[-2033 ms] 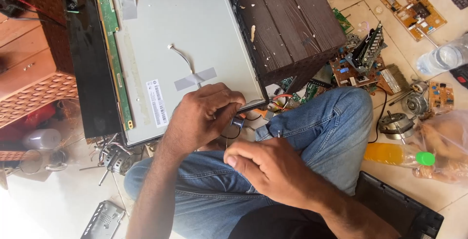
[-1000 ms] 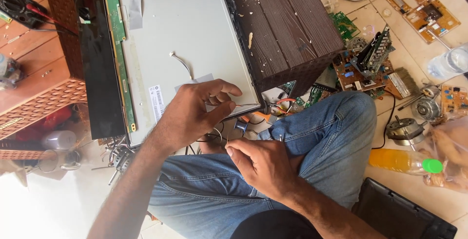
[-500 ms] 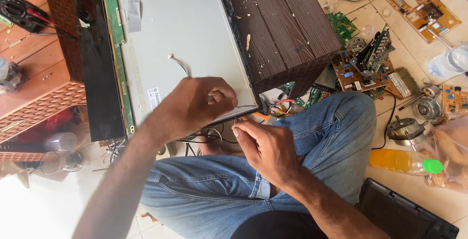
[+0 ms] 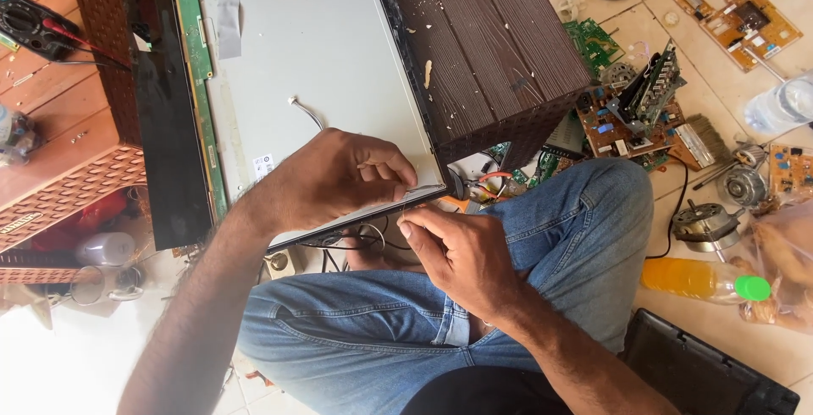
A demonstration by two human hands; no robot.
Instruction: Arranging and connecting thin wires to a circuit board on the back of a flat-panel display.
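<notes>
A grey metal display panel (image 4: 339, 51) lies back-up across dark wooden stools, with a green circuit strip (image 4: 199, 59) along its left side. My left hand (image 4: 339, 178) rests on the panel's near edge, fingers pinched on a thin wire (image 4: 421, 187) at the corner. My right hand (image 4: 461, 254) sits just below, over my jeans-clad knee, with thumb and forefinger pinching the same thin wire where it hangs down. The two hands are almost touching. A short white cable (image 4: 306, 111) lies on the panel above my left hand.
A dark wooden stool (image 4: 483, 51) stands right of the panel. Circuit boards (image 4: 732, 8), a small motor (image 4: 703, 222), a brush, an orange bottle (image 4: 699, 279) and a clear bottle (image 4: 779, 106) litter the tiled floor at right. A black casing (image 4: 703, 373) lies at lower right.
My left hand has slid to the panel's near corner. My right hand has risen from my lap to meet it at the wire. The view has shifted slightly.
</notes>
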